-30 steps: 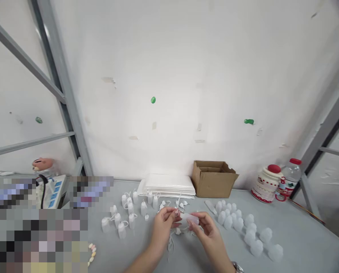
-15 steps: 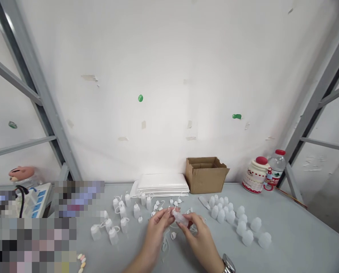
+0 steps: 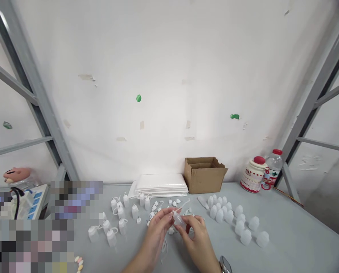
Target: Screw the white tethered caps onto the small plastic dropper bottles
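Note:
In the middle of the head view, my two hands hold a small translucent plastic bottle (image 3: 179, 220) tilted above the table. My left hand (image 3: 160, 226) pinches its neck end, where a thin white strap (image 3: 184, 205) sticks out to the upper right. Wrapped round the bottle's body is my right hand (image 3: 197, 234), fingers closed. Small white caps (image 3: 155, 207) and loose straps (image 3: 164, 247) lie about my hands, partly hidden by them. Bottles with straps and caps (image 3: 111, 238) stand to the left. On the right are several bare bottles (image 3: 229, 216).
A stack of white packets (image 3: 161, 185) and an open cardboard box (image 3: 205, 179) stand at the wall. Farther right are a cream-and-red jar (image 3: 254, 175) and a clear bottle with a red cap (image 3: 275, 163). Metal posts (image 3: 41, 98) frame the grey table (image 3: 289, 223).
The strap at the bottle's neck now stands out to the upper right. My fingers have shifted slightly on the bottle. The whole view has moved a little, so things appear farther left.

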